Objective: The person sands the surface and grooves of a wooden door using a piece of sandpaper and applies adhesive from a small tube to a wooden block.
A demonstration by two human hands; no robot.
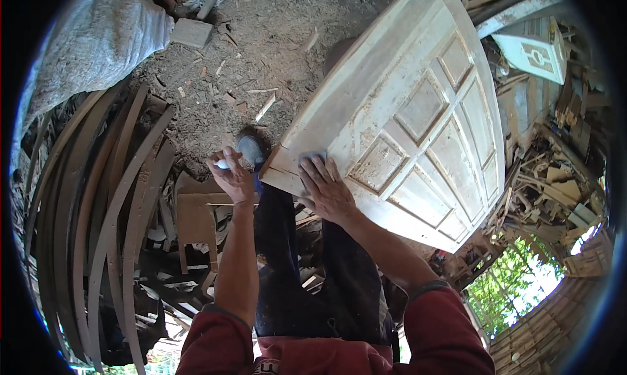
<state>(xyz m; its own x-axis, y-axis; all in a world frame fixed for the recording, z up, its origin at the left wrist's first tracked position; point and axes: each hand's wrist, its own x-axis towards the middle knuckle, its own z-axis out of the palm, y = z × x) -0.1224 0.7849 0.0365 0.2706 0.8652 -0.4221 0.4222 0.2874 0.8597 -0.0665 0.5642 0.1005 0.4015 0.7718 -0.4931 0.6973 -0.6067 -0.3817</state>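
A pale wooden panel door [369, 107] lies slanting before me, its raised panels and frame patched with brown marks. My right hand [330, 189] rests flat on the door's near left corner, fingers together over a small grey piece of sandpaper [312, 156]; most of that piece is hidden under the fingers. Left of this corner, apart from the door, my left hand [234, 179] is closed around a small white bottle [223, 164], of which only the end shows between thumb and fingers.
Long curved wooden strips [108, 225] are stacked at the left. Above them lies a large whitish sack [98, 39]. Scraps and sawdust cover the ground [255, 68]. Heaped wood offcuts [548, 186] and a white carved panel [537, 52] stand at the right. My legs [320, 277] are below the door.
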